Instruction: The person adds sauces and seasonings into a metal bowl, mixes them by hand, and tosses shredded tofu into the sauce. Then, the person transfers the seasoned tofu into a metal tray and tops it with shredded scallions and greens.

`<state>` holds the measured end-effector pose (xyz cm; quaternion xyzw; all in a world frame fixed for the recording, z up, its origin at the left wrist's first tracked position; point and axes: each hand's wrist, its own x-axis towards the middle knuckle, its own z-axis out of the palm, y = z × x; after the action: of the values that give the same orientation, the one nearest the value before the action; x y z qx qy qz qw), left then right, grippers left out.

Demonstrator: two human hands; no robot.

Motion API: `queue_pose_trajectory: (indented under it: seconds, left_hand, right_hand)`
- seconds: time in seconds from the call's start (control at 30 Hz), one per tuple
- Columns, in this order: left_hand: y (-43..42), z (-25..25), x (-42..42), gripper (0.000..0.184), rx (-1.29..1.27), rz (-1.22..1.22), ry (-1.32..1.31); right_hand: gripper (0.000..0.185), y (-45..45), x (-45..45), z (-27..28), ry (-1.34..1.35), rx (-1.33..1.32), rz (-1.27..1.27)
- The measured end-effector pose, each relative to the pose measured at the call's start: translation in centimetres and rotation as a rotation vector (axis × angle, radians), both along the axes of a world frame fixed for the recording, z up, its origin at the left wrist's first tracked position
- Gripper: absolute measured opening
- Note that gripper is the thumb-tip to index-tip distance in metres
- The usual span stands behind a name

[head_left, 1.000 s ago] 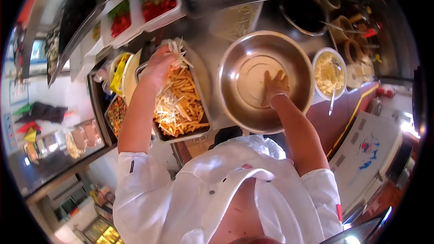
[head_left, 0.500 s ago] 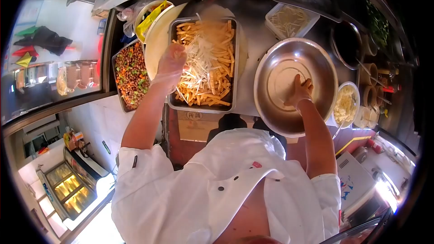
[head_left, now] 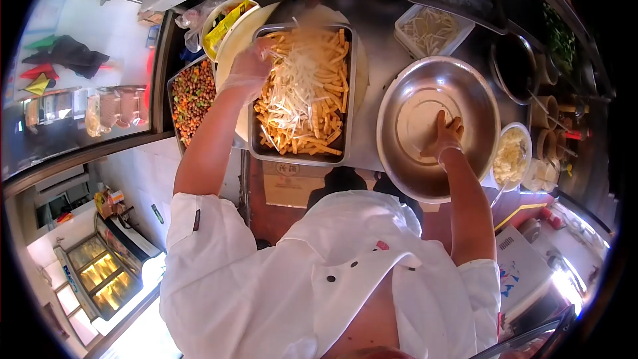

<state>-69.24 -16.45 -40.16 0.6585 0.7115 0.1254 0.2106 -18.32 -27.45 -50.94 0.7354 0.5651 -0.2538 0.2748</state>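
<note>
My left hand (head_left: pixel 250 68), in a clear glove, is over the upper left edge of a metal tray (head_left: pixel 353 100). Its fingers are curled; what they hold, if anything, is hidden. Yellow-brown strips (head_left: pixel 335 93) fill the tray, with thin white shreds (head_left: pixel 292 96) heaped down the middle. A blurred patch covers the tray's upper end. My right hand (head_left: pixel 444 138) is inside a large steel bowl (head_left: pixel 478 113), its fingers spread and nothing held. Only a shallow pale layer or reflection shows at the bowl's bottom.
A white container of pale shreds (head_left: pixel 430 30) stands behind the bowl. To its right are a pot of dark liquid (head_left: pixel 513 66) and a bowl of pale yellow food with a spoon (head_left: pixel 510 154). A tray of mixed diced food (head_left: pixel 193 100) lies far left.
My left hand went from the tray's upper end down to its left side, then slightly up again. White shreds seen in its fingers earlier no longer show there. My right hand stays in the bowl.
</note>
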Motion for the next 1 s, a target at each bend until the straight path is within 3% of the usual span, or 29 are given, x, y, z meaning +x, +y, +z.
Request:
queue_pose_trajectory:
  seconds: [0.23, 0.57, 0.8, 0.93, 1.0]
  left_hand:
    - [-0.6, 1.1, -0.8, 0.046, -0.285, 0.001, 0.057]
    - [-3.6, 1.2, -1.5, 0.049, -0.256, -0.024, 0.083]
    - [-5.0, 4.3, -0.5, 0.047, -0.338, 0.066, 0.000]
    - [-6.2, 4.0, -0.8, 0.054, -0.278, 0.026, 0.056]
    - [-7.1, 4.4, -0.9, 0.050, -0.237, -0.005, 0.075]
  right_hand:
    - [0.152, 0.1, -0.4, 1.0, -0.003, -0.018, 0.009]
    - [0.155, 0.2, 0.0, 0.1, -0.015, -0.009, 0.039]
    - [0.154, 0.2, -0.5, 0.6, -0.013, -0.013, 0.020]
    - [0.152, 0.1, -0.4, 0.3, -0.002, -0.007, 0.005]
    - [0.152, 0.1, -0.4, 0.5, 0.013, -0.006, -0.011]
